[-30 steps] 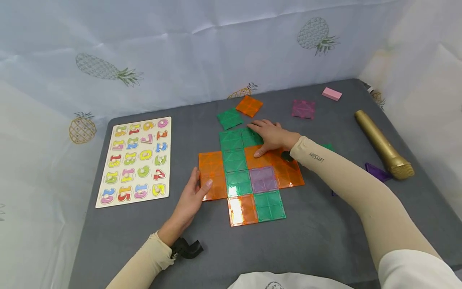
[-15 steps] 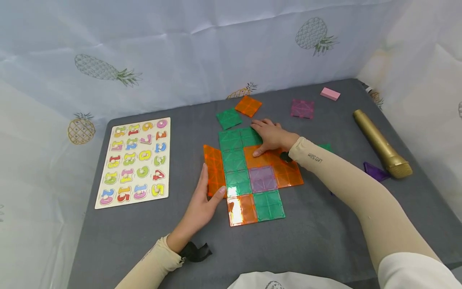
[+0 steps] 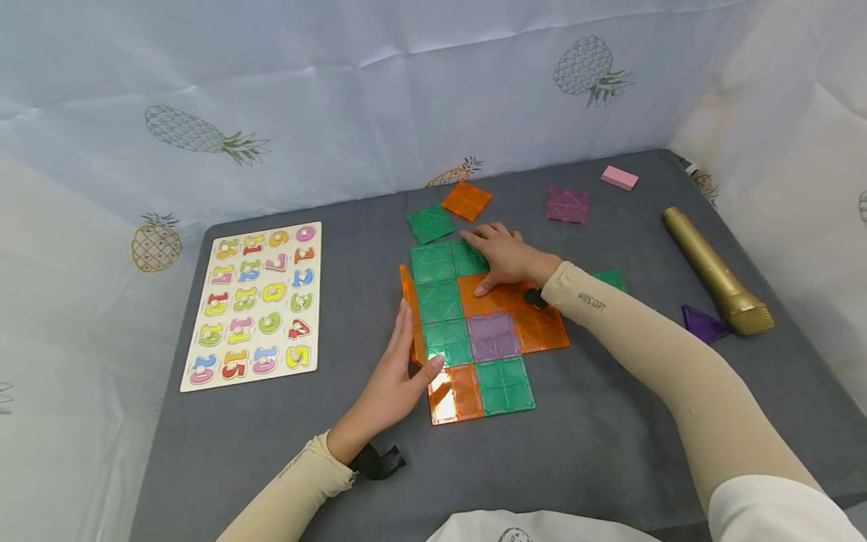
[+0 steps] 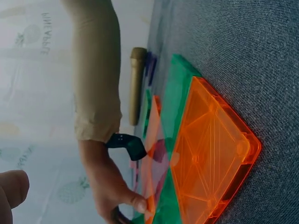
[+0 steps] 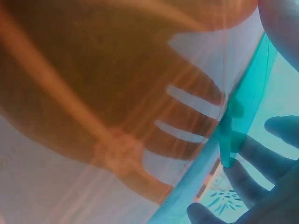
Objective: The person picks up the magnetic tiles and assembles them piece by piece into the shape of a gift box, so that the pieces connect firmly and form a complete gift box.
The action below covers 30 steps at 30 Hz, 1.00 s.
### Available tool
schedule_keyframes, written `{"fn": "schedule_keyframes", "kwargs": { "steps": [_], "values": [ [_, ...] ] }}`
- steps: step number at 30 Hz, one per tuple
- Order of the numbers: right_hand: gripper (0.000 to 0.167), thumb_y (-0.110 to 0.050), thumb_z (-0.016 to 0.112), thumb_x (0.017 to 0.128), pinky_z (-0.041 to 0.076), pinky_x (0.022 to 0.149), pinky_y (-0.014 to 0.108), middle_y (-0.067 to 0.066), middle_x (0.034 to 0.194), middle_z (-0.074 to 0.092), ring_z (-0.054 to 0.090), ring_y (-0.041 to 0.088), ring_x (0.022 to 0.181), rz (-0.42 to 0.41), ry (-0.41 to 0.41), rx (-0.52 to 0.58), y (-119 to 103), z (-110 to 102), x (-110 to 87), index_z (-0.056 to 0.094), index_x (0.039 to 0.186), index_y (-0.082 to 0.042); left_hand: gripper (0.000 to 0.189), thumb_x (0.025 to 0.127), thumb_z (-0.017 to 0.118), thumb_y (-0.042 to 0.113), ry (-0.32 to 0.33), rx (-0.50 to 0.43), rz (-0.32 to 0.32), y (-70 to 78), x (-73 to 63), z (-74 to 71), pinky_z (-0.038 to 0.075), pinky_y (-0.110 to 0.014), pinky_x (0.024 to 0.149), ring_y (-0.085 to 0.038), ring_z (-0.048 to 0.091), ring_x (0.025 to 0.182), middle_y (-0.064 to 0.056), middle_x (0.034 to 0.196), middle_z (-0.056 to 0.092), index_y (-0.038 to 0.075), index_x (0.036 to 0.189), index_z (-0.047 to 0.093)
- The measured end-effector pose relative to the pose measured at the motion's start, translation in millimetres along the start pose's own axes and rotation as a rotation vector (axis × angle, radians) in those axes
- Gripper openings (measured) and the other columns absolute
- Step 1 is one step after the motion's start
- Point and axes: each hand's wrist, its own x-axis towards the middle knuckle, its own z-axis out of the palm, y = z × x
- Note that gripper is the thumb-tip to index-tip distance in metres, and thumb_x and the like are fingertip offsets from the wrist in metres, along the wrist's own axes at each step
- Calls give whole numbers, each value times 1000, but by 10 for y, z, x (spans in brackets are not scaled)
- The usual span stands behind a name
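Translucent square magnetic tiles lie joined in a flat cross-like layout. An orange panel (image 3: 408, 283) on its left side stands steeply tilted up along the green column (image 3: 440, 301). My left hand (image 3: 387, 380) presses straight fingers against the outer face of this panel, thumb out toward the near edge. A flat orange tile (image 4: 210, 154) fills the left wrist view. My right hand (image 3: 509, 257) rests with spread fingers over the upper right green tile (image 3: 469, 260) and the right orange panel (image 3: 542, 324). A purple tile (image 3: 494, 336) and a near green tile (image 3: 505, 386) lie flat.
A number puzzle board (image 3: 252, 305) lies at left. Loose green (image 3: 431, 224), orange (image 3: 466, 201) and magenta (image 3: 567, 205) tiles lie behind the layout. Toward the right are a pink block (image 3: 619, 178), a gold microphone (image 3: 718, 271) and a purple triangle (image 3: 704, 324).
The left orange panel has swung from flat to steeply tilted, hinging at the green column. My left hand has moved right with it. The right hand has stayed almost in place.
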Motion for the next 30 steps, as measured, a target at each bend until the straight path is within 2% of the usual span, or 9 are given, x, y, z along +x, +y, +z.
{"fn": "schedule_keyframes", "kwargs": {
  "steps": [4,10,16,19,23,26,30],
  "values": [
    [108,-50,77,73,26,103,62,17,151,23,19,37,137,-28,57,-45,-63,-6,-72,16,155,-15,88,97,56,37,0,32,36,-2,17,32,18,-55,116,-22,1,149,1,162,-12,11,155,-5],
    [79,-46,64,89,32,95,54,19,143,30,25,35,130,-91,188,-76,-121,-31,-167,30,152,-12,88,97,57,34,6,66,73,13,29,56,18,-55,116,-24,1,150,-1,162,-12,13,155,-6],
    [58,-31,67,91,39,86,43,15,124,42,42,29,107,-192,330,-21,-146,-53,-275,46,141,-10,89,96,58,35,16,66,74,18,32,60,19,-55,115,-24,2,149,-1,162,-12,18,154,-7],
    [55,-28,68,91,41,78,36,14,119,43,45,23,92,-218,352,-13,-166,-42,-329,48,139,-9,89,96,58,33,24,64,80,16,28,63,19,-57,114,-27,3,149,-2,162,-11,13,155,-5],
    [53,-26,67,91,45,71,31,14,121,44,49,19,80,-230,352,-6,-208,-18,-403,48,138,-9,89,96,59,33,29,61,75,11,14,66,19,-58,114,-27,4,149,-1,162,-11,10,155,-3],
    [52,-25,67,91,50,77,33,13,127,46,55,21,89,-240,346,8,-244,1,-465,48,137,-9,90,96,59,35,27,58,73,2,6,72,20,-58,114,-27,4,149,-1,162,-11,10,155,-4],
    [54,-24,67,91,48,96,44,13,135,48,54,28,116,-255,332,1,-280,27,-536,46,138,-8,90,96,59,35,29,61,85,-9,9,85,20,-59,114,-27,3,149,-2,163,-11,10,155,-3]
  ]
}}
